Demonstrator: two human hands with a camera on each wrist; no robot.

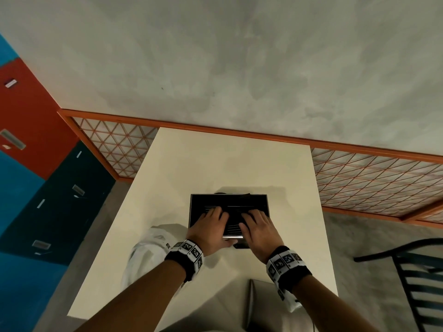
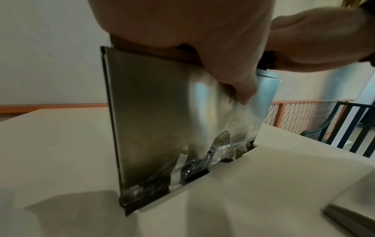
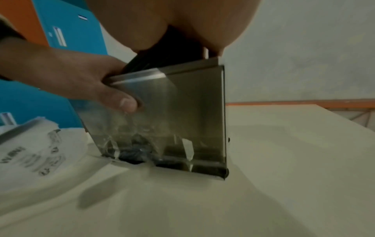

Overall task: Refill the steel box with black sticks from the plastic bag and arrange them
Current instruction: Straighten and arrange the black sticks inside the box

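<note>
Here the steel box [image 1: 265, 200] stands on the tabletop [image 1: 215, 164], packed with black sticks [image 1: 235, 204]; filling appears done, levelling remains. The left hand [image 1: 211, 226] has its grip on the near wall, thumb outside. The right hand [image 1: 259, 230] has a wide grip, its fingers flat on the sticks. The slack plastic bag [image 1: 148, 255] lies just left, obstructing nothing.

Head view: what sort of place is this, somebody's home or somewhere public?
Probably a shared or public space, perhaps a canteen or workroom, not a home: blue and orange lockers with label slots, an orange-framed mesh partition, and a plain cream table beside a bare concrete wall.
</note>
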